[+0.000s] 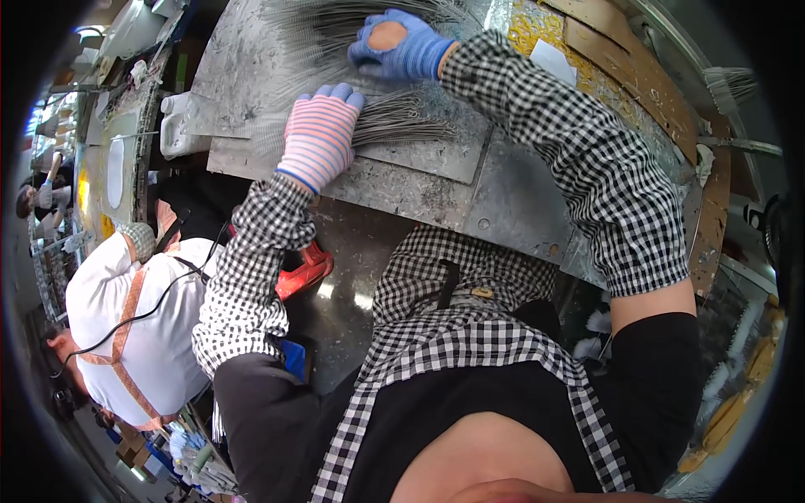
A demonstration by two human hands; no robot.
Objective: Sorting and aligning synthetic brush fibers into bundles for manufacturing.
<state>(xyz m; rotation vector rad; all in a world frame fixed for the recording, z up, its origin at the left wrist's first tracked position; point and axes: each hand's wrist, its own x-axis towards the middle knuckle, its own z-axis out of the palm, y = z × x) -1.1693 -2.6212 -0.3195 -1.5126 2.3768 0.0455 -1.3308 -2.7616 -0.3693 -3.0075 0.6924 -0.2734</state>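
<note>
My left hand (320,134), in a pink-striped glove with blue fingertips, is closed over a bundle of thin grey wires (407,117) on the metal tabletop. The wires' looped-looking ends stick out to the right of this hand, and a blurred fan of them shows on its left. Farther off and to the right is my right hand (402,50), in a blue knitted glove with a beige spot on its back. Its fingers curl down beside a second spread of wires (323,29), and their tips are hidden. What they pinch does not show.
A white plastic jug (176,126) stands by the worktable's left edge. Brown boards (625,63) and a yellow-stained surface (528,29) lie at the far right. At left a person in a white top (142,318) sits near another bench. Something red (306,270) is below the table.
</note>
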